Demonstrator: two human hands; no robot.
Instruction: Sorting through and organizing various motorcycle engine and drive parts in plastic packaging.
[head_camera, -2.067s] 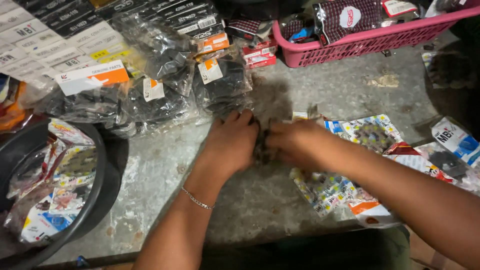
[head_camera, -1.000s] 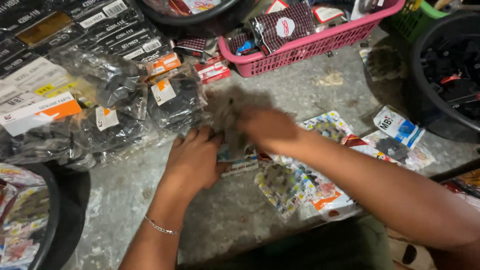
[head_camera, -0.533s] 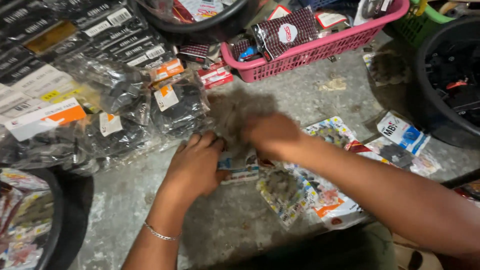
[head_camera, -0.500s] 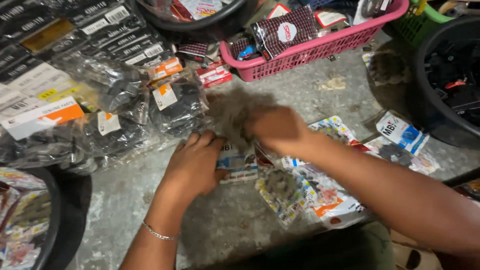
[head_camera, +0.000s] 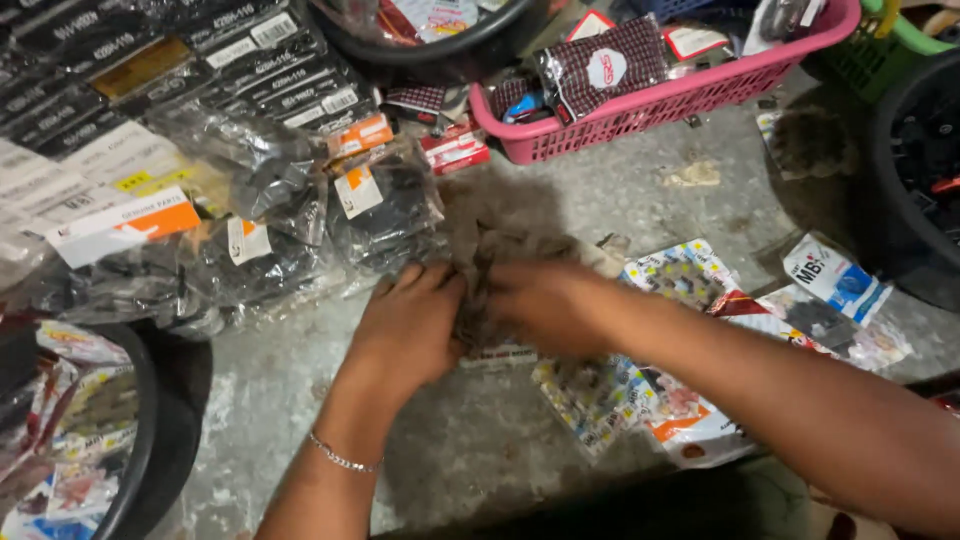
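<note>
Both hands, left hand (head_camera: 408, 330) and right hand (head_camera: 545, 305), clutch a blurred dark packet (head_camera: 478, 290) amid plastic-bagged parts (head_camera: 300, 230) beside a pink basket (head_camera: 690, 95).

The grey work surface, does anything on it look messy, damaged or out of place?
Yes. Printed packets lie loose and overlapping under the right hand rather than in the pink basket. The grey work surface is stained and worn. What both hands grip is too blurred to judge.

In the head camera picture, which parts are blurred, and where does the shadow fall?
Head view: the right hand is smeared by motion blur; the left hand is only slightly sharper. The small packet between them is indistinct. A dark shadow lies on the grey table behind the hands.
</note>
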